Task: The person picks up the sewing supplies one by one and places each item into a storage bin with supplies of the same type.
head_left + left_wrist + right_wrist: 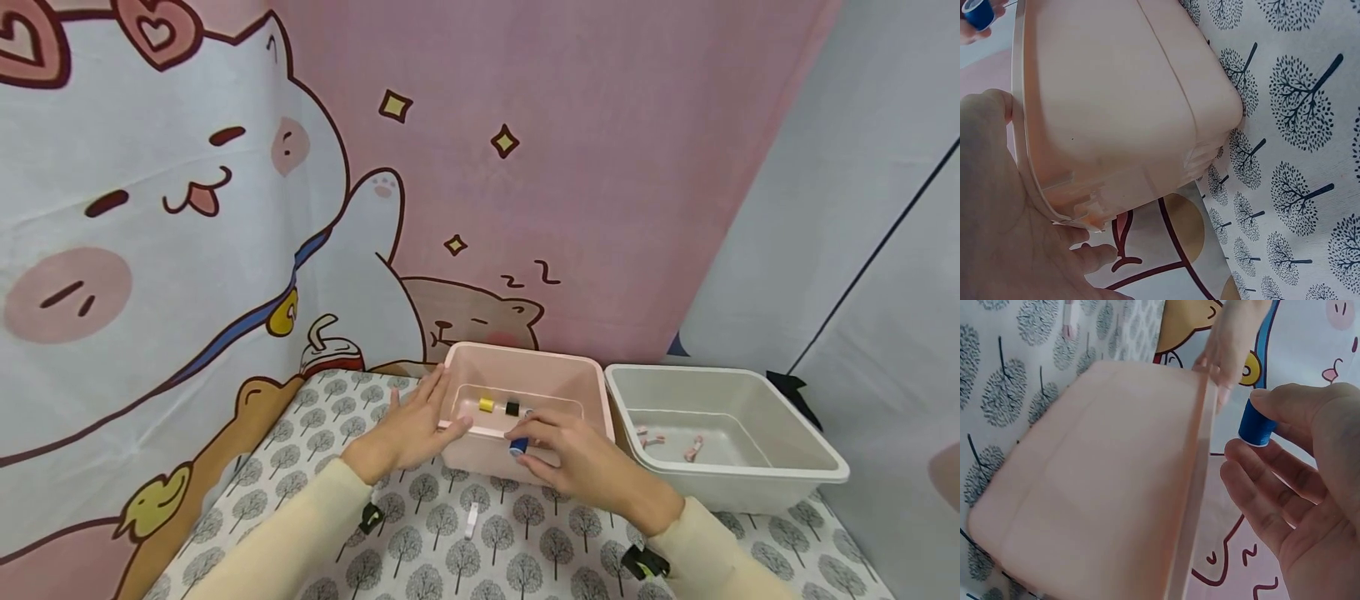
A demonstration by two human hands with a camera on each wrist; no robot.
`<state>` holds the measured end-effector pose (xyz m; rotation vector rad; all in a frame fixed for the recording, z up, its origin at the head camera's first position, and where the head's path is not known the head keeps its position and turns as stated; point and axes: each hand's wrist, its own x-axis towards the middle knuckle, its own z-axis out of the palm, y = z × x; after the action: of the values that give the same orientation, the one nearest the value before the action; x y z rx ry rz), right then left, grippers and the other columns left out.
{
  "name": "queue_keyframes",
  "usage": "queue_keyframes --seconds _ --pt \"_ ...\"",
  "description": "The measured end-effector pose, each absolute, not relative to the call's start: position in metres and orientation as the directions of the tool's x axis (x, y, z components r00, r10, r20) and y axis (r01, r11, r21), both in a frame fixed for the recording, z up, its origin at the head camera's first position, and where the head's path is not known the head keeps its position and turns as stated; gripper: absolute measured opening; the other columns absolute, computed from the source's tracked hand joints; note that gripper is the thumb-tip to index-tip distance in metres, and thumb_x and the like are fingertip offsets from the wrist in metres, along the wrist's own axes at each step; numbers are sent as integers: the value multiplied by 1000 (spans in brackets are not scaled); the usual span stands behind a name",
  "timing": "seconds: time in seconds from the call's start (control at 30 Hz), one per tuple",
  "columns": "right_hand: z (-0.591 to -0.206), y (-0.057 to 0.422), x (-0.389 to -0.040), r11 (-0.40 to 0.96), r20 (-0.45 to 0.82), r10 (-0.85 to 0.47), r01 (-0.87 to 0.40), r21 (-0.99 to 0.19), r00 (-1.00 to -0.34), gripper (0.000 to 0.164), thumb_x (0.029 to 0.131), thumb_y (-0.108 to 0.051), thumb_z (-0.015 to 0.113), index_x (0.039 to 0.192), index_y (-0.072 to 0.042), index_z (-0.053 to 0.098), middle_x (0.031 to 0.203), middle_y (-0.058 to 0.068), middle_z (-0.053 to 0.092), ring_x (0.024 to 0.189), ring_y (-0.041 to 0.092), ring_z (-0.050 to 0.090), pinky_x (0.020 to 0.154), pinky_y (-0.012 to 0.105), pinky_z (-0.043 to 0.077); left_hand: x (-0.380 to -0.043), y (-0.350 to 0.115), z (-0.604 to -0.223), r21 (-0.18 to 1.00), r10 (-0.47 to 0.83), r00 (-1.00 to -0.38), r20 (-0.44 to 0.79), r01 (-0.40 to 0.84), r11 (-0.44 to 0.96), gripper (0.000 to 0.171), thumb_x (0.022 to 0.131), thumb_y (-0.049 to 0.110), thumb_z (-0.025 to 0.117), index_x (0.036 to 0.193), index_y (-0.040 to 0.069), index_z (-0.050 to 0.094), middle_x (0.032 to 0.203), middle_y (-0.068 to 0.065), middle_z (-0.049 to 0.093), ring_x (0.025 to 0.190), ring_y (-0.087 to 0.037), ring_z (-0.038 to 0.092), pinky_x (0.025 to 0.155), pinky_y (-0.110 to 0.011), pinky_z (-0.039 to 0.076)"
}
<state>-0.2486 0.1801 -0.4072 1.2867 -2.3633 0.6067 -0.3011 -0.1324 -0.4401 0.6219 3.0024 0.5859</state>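
Note:
My right hand [577,454] pinches a blue spool of thread [518,447] between thumb and fingers, above the front rim of a pink bin [525,360]. In the right wrist view the blue spool [1256,427] shows a white end. My left hand [408,429] rests on the bin's front left corner, its fingers stretched along the left rim and its thumb by the front rim. Inside the bin lie a yellow spool [487,405] and a black spool [512,408]. A pale item beside them is mostly hidden by my right hand.
A grey-white bin [750,472] stands to the right, holding several small pink-and-white pieces [693,450]. One pale, narrow piece [472,520] lies on the tree-patterned cloth [405,546] in front of the pink bin. A printed curtain [600,167] hangs behind.

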Motion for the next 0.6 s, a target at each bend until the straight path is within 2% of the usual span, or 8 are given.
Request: queue_keyframes --seconds 0.17,0.3,0.47,0.6 --pt "-402 182 -257 477 533 -676 -854 -209 -509 29 99 -7 94 126 -6 85 124 6 84 106 19 84 88 29 74 -302 -133 -441 372 388 -919 62 382 846 111 114 87 32 188 10 6 198 -8 -5 185 -41 9 141 -86 3" --pt "-400 185 -264 517 528 -656 -831 -206 -539 28 99 -8 93 127 -8 85 119 3 85 101 17 85 87 35 74 -303 -133 -442 370 385 -921 59 378 848 112 113 88 32 188 10 6 198 -7 -6 185 -40 9 142 -85 3" --pt "-395 191 -273 544 521 -633 -808 -226 -573 27 101 -9 92 127 -11 86 118 0 85 99 15 82 86 35 73 -303 -133 -443 364 384 -921 61 378 851 112 113 89 31 188 9 6 198 -7 -5 185 -41 9 142 -84 3" --pt "-389 193 -283 540 524 -626 -806 -243 -578 29 99 -6 93 127 -9 87 119 3 86 97 16 84 87 36 74 -302 -133 -442 363 388 -919 62 383 849 112 113 88 31 188 9 6 197 -7 -6 185 -40 7 142 -84 4"
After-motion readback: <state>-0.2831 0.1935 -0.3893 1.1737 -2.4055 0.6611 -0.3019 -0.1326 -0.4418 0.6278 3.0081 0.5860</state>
